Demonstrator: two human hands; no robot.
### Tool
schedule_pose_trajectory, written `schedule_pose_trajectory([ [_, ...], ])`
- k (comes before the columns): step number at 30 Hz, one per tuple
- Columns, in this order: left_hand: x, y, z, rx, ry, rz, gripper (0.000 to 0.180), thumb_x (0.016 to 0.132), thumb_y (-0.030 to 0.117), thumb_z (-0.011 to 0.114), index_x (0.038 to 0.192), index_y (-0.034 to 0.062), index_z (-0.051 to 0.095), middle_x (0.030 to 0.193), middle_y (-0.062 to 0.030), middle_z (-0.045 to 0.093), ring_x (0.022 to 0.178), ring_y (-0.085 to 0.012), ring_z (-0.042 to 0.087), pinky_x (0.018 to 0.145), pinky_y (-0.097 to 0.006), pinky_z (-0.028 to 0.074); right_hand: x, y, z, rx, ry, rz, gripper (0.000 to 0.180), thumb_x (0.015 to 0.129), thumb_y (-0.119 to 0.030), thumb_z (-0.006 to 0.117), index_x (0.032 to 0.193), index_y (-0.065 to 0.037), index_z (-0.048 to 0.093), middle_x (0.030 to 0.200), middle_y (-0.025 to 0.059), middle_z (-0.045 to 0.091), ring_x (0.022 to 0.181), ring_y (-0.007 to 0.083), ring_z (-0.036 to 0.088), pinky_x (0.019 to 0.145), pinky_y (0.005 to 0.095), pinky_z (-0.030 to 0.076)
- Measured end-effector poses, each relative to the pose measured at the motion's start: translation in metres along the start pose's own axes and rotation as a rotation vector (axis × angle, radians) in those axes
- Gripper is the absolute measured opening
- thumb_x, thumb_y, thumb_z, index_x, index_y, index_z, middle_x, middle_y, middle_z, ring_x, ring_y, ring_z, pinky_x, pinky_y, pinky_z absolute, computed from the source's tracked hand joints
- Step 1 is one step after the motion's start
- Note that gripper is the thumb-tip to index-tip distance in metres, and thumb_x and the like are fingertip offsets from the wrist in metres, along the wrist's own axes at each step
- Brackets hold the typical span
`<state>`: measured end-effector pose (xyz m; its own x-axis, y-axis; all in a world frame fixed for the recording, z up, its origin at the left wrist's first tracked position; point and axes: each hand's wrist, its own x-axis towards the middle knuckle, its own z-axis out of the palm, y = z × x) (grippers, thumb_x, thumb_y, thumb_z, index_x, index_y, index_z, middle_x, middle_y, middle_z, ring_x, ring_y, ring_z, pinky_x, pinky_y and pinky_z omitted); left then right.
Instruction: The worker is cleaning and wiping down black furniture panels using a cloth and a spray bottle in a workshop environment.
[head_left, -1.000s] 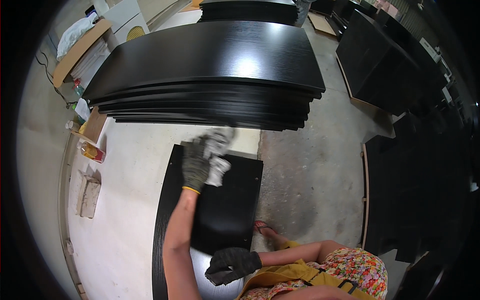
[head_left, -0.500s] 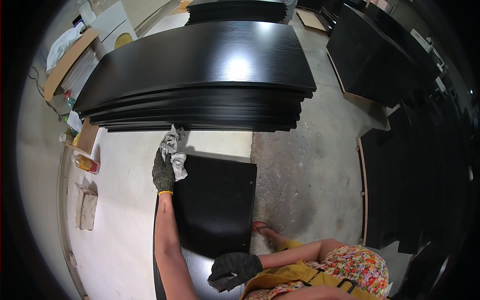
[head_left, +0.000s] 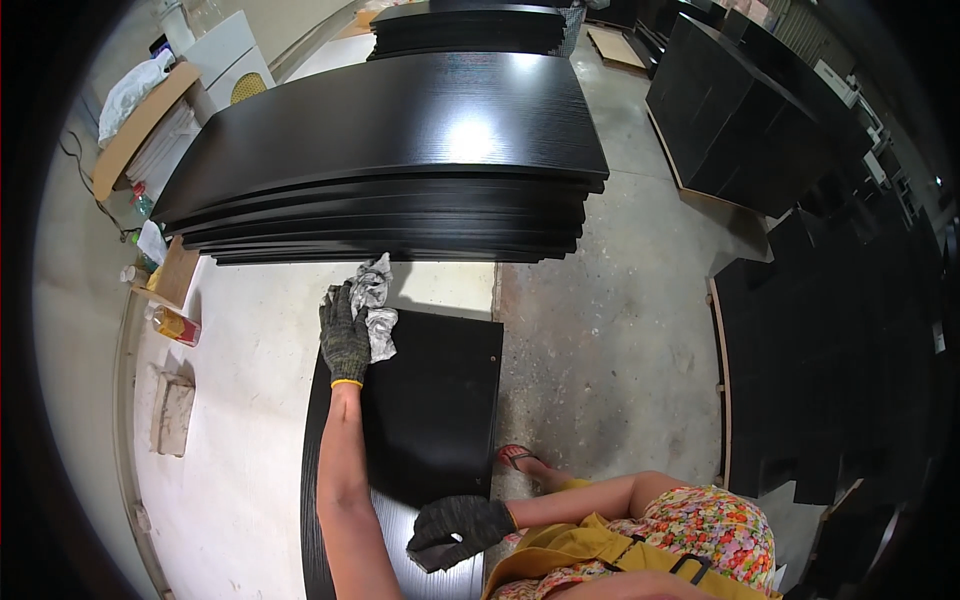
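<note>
A black panel [head_left: 430,400] with small holes along its right side lies lengthwise before me on a pale worktop. My left hand [head_left: 345,335], in a dark knitted glove with a yellow cuff, is at its far left corner. The fingers press against a crumpled grey-and-white rag [head_left: 375,310], which hangs over the panel's far edge. Near the panel's close right side, my right hand [head_left: 462,530], gloved in black, is curled round a small dark flat piece. What that piece is I cannot make out.
Beyond the panel rises a stack of glossy black boards [head_left: 400,130], with another stack [head_left: 470,30] behind it. Along the left stand a bottle [head_left: 176,326], a pale block [head_left: 172,415] and a cardboard box [head_left: 150,130]. More black panels [head_left: 830,370] stand on the floor at right.
My left hand and the rag have shifted a little to the right along the panel's far edge. The right hand stays curled in nearly the same place. The view has turned slightly.
</note>
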<state>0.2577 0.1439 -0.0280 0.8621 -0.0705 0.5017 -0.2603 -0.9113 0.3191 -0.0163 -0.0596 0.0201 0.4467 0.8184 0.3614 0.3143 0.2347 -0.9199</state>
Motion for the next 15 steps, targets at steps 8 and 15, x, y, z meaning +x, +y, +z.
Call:
schedule_pose_trajectory([
  [8, -0.108, -0.012, -0.084, 0.008, -0.108, -0.374, 0.055, 0.095, 0.028, 0.052, 0.146, 0.0142, 0.04, 0.143, -0.0164, 0.048, 0.132, -0.0357, 0.045, 0.108, -0.044, 0.038, -0.003, 0.002, -0.02, -0.306, 0.012, -0.265, 0.039, 0.084, -0.023, 0.074, 0.12, -0.009, 0.065, 0.109, 0.0105, 0.066, 0.099, 0.0286, 0.063, 0.087, 0.0398, 0.051],
  [15, -0.271, 0.009, -0.213, -0.032, 0.014, -0.556, 0.052, 0.092, 0.016, 0.054, 0.143, 0.0117, 0.045, 0.131, -0.0157, 0.06, 0.116, -0.0322, 0.059, 0.099, -0.042, 0.045, 0.002, -0.015, -0.054, 0.215, 0.292, 0.072, 0.032, 0.085, -0.01, 0.073, 0.116, -0.005, 0.066, 0.107, 0.0077, 0.07, 0.1, 0.0197, 0.066, 0.09, 0.034, 0.054],
])
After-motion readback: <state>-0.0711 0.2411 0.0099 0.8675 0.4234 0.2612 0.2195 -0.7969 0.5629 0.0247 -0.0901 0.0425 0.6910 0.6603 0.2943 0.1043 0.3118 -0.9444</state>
